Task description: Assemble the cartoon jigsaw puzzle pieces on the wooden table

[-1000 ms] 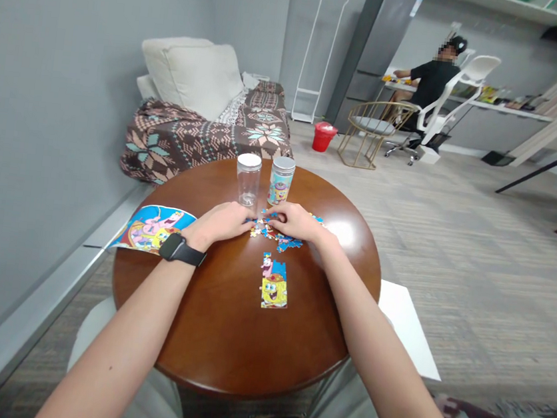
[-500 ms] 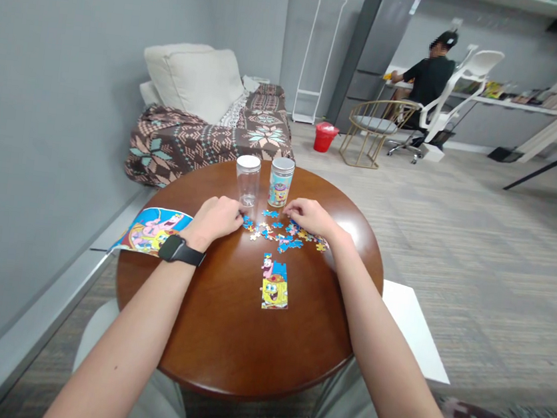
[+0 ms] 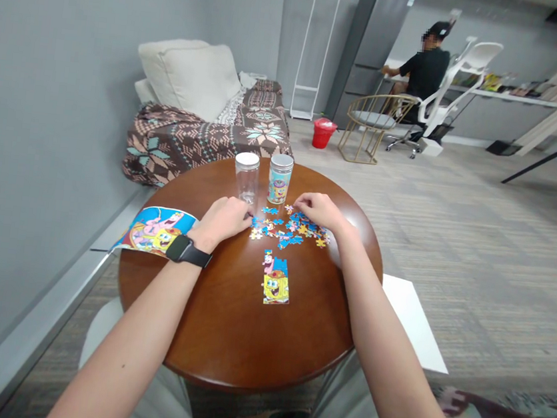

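Loose jigsaw puzzle pieces (image 3: 301, 225) lie in a pile on the round brown table (image 3: 223, 337). At the pile's left edge, my left hand (image 3: 228, 219) rests with curled fingers; what they hold, if anything, is hidden. My right hand (image 3: 321, 210) is over the far right of the pile, fingers bent together, a small puzzle piece (image 3: 289, 209) beside their tips. Whether it grips anything is hidden. Nearer to me lies a joined section of puzzle (image 3: 277, 282) with a yellow cartoon face. A printed picture sheet (image 3: 155, 230) is partly under my left wrist.
Behind the pile stand a clear jar (image 3: 246, 178) with a white lid and a printed jar (image 3: 279, 181). A sofa (image 3: 206, 134), a red bin (image 3: 323, 135) and a wire chair (image 3: 373, 120) are beyond. A seated person (image 3: 425, 68) is at the far counter.
My right hand has shifted slightly right, and a small piece shows by its fingertips. My left hand has moved a little right towards the pile. The view has tilted slightly.
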{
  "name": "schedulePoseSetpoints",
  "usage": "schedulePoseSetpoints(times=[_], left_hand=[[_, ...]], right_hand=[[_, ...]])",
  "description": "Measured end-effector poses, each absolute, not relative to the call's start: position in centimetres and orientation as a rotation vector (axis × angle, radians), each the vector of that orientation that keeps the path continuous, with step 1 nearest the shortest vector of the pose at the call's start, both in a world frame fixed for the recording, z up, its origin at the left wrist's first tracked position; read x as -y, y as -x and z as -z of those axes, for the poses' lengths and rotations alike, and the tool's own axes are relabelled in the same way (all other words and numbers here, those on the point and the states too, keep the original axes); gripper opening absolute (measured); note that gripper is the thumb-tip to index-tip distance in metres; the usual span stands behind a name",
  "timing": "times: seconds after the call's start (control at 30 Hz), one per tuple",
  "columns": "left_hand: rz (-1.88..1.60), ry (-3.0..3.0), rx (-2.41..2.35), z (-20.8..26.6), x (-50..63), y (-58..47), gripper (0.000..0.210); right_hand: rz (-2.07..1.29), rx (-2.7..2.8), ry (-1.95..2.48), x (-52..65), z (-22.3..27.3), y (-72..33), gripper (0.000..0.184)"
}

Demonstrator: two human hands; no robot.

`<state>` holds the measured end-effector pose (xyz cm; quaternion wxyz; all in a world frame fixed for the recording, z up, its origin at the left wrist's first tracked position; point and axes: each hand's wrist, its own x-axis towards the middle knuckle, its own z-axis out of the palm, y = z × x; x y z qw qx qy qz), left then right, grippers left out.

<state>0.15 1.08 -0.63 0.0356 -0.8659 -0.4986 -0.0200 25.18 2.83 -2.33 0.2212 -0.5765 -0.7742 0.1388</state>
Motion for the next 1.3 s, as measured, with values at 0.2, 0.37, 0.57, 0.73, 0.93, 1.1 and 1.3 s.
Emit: schedulePoseSetpoints(times=[0.2, 0.37, 0.57, 0.73, 0.93, 1.1, 1.3], left_hand=[[0.251, 2.162, 1.999, -0.4, 1.0, -0.6, 0.038], [0.258, 2.053, 2.299, 1.1, 0.8, -0.3, 0.045], [0.191, 2.186, 2.231, 1.7, 0.5, -0.9, 0.046], [0.224, 2.21, 2.071, -0.2, 1.5, -1.5, 0.041], [0.248, 2.743, 1.487, -0.7, -0.2, -0.2, 0.023], [0.14, 2.996, 1.259, -0.5, -0.9, 0.3, 0.02], [0.04, 3.042, 1.308, -0.4, -0.7, 0.1, 0.02]], right_hand=[[-0.242, 1.865, 1.918, -2.3, 1.7, -25.9, 0.025], [-0.252, 1.711, 2.066, -2.2, 1.6, -26.5, 0.026], [-0.332, 1.72, 2.04, -2.5, 2.1, -26.9, 0.022], [-0.361, 1.742, 2.01, -2.8, 2.4, -27.2, 0.02], [-0.416, 1.625, 2.041, -3.2, 2.7, -28.4, 0.023], [-0.576, 1.566, 1.975, -3.4, 2.9, -28.7, 0.02], [-0.709, 1.576, 1.883, -3.5, 3.1, -28.5, 0.018]])
